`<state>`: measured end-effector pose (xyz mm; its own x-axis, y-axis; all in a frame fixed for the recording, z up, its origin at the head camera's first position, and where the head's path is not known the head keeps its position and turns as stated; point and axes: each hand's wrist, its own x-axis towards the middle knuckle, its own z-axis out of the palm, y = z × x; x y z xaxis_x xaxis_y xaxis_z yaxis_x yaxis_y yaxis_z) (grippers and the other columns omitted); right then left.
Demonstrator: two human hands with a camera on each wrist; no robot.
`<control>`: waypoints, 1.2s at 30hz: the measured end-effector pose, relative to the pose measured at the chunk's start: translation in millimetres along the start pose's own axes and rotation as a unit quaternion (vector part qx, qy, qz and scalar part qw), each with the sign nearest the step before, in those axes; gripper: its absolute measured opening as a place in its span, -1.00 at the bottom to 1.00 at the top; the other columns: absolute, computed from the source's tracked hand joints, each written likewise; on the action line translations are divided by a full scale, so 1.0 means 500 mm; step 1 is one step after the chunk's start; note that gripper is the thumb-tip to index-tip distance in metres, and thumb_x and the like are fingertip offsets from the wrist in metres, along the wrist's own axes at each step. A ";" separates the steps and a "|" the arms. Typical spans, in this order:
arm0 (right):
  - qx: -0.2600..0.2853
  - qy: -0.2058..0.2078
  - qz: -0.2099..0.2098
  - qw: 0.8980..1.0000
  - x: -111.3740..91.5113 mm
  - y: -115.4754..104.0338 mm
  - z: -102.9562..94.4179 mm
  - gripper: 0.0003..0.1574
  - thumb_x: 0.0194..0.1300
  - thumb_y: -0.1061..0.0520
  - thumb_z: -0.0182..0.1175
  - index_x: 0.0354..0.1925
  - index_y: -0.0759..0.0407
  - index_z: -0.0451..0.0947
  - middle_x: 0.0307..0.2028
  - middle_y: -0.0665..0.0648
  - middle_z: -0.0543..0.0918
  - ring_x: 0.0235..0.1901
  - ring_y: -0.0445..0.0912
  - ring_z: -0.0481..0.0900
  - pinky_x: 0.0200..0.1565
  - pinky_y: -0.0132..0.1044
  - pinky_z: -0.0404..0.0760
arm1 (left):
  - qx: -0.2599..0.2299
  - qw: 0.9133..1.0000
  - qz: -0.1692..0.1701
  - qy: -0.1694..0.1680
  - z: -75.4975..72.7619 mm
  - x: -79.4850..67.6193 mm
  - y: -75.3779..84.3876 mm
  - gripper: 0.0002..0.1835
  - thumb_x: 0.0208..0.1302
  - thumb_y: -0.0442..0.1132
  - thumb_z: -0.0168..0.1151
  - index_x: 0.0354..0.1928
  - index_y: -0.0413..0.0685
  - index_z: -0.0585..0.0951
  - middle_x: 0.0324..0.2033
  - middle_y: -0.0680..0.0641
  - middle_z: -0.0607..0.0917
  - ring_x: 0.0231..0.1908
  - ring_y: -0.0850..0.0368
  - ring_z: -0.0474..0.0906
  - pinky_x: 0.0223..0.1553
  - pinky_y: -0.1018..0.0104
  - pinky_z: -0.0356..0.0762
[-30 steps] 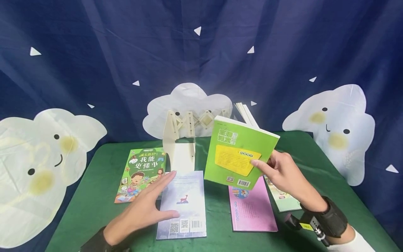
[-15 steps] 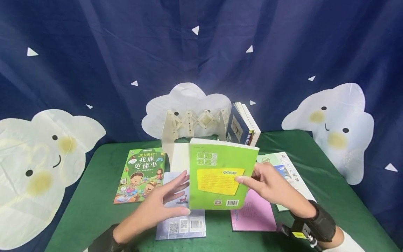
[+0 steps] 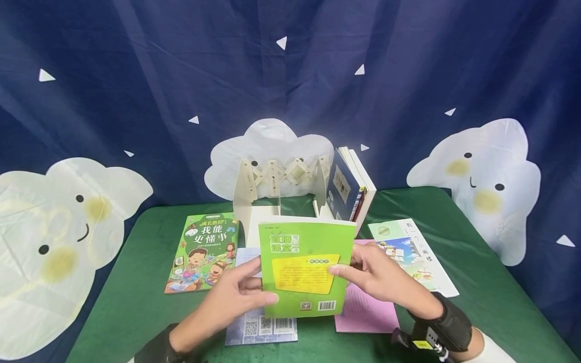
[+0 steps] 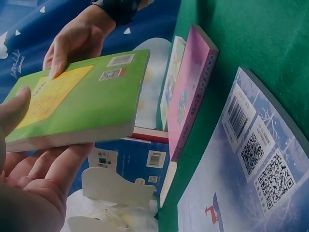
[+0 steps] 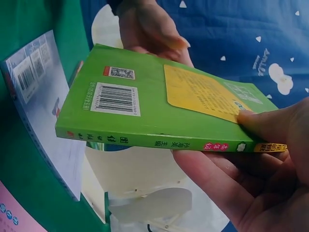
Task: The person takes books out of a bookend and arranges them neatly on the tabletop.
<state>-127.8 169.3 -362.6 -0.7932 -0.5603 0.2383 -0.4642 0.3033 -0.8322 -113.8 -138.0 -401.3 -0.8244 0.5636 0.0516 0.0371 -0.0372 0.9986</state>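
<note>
A green book with a yellow panel on its back cover is held up over the table, tilted toward me. My right hand pinches its right edge, thumb on the cover and fingers behind. At the left edge is my left hand, its thumb over the cover and fingers behind; the left wrist view shows those fingers beneath the book. The right wrist view shows the green book's spine. Below the hands lie a pale blue-purple book, partly hidden, and a pink book, also partly covered.
Behind stands a cream expandable bookend rack, with several upright books at its right side. Another green picture book lies left on the green tablecloth. A white-and-green book lies right. A dark blue curtain hangs behind.
My right hand has brought the green book left, down and closer, uncovering the rack and upright books. My left hand has moved right to the book's left edge.
</note>
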 end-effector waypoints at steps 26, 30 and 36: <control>0.097 -0.057 0.048 0.992 0.011 0.008 0.013 -0.60 0.32 0.10 0.20 0.12 -0.03 0.48 -0.13 0.06 0.71 -0.33 -0.05 0.67 -0.41 -0.11 0.67 | 0.161 0.973 0.008 0.163 -0.007 -0.003 0.003 -0.80 0.15 -0.12 0.36 -0.18 0.07 0.65 -0.32 0.03 0.75 -0.37 0.14 0.66 -0.36 0.26 0.62; 0.091 -0.041 0.036 0.994 0.007 0.018 0.007 -0.60 0.29 0.12 0.23 0.09 0.05 0.46 -0.17 0.08 0.70 -0.31 -0.06 0.67 -0.36 -0.11 0.67 | 0.203 0.958 0.009 0.203 -0.034 -0.007 0.009 -0.80 0.17 -0.11 0.34 -0.17 0.09 0.63 -0.43 0.07 0.71 -0.50 0.16 0.55 -0.49 0.30 0.52; 0.053 -0.027 0.023 0.998 -0.002 0.024 -0.007 -0.71 0.29 0.08 0.23 0.00 -0.01 0.51 -0.22 0.07 0.71 -0.27 -0.10 0.66 -0.33 -0.19 0.66 | 0.258 0.933 0.017 0.249 -0.090 -0.018 0.023 -0.77 0.19 -0.15 0.34 -0.12 0.03 0.61 -0.56 0.00 0.60 -0.61 0.14 0.42 -0.64 0.33 0.40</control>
<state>-134.2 176.3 -371.1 -0.7893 -0.5889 0.1735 -0.3813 0.2487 -0.8904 -131.3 -180.8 -390.9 -0.9732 0.1115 0.2011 0.2296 0.4268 0.8747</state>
